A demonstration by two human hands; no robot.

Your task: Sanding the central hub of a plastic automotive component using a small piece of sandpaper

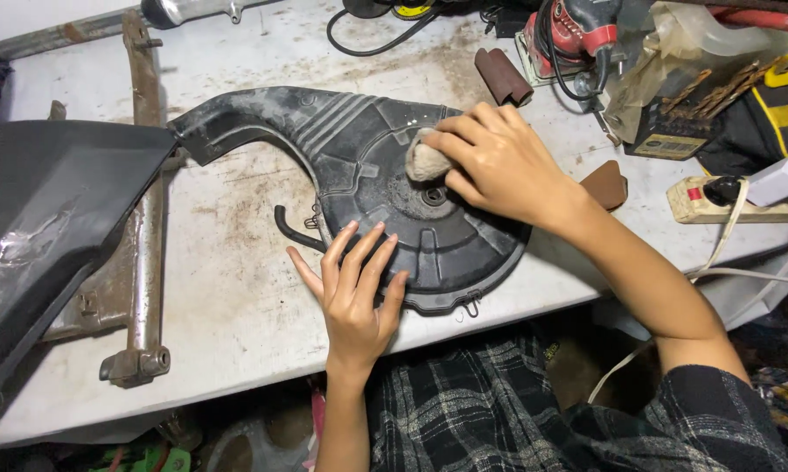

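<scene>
A round, ribbed cover of dusty black plastic with a long curved neck (385, 175) lies flat on the stained white desk (228, 297), its disc near the front edge and its neck reaching up and left. The left hand (352, 293) lies open and flat on the lower left part of the disc, fingers spread and pointing away from the person, gripping nothing. The right hand (499, 162) is closed around a small wad of beige cloth (425, 162) and presses it onto the cover just above the central hole.

A short black hose (293, 232) curls out from under the cover's left rim, and a small wire clip (471, 304) hangs at its lower edge. To the left, a large dark grey panel with a scuffed glossy face (36, 236) overhangs the desk, and beside it a rusty metal bar with a mounting lug at its near end (145, 218) runs front to back. Beyond the right hand lie a roll of brown sandpaper (501, 77) and a loose brown piece of the same (605, 185) near the wrist. A red and grey power sander (577, 35) stands at the back with its black cord, next to a box of brass-coloured drill bits (704, 100) and a black and yellow bag (774, 109). A cream power strip with a red switch (735, 199) lies at the right edge. The person wears dark plaid sleeves.
</scene>
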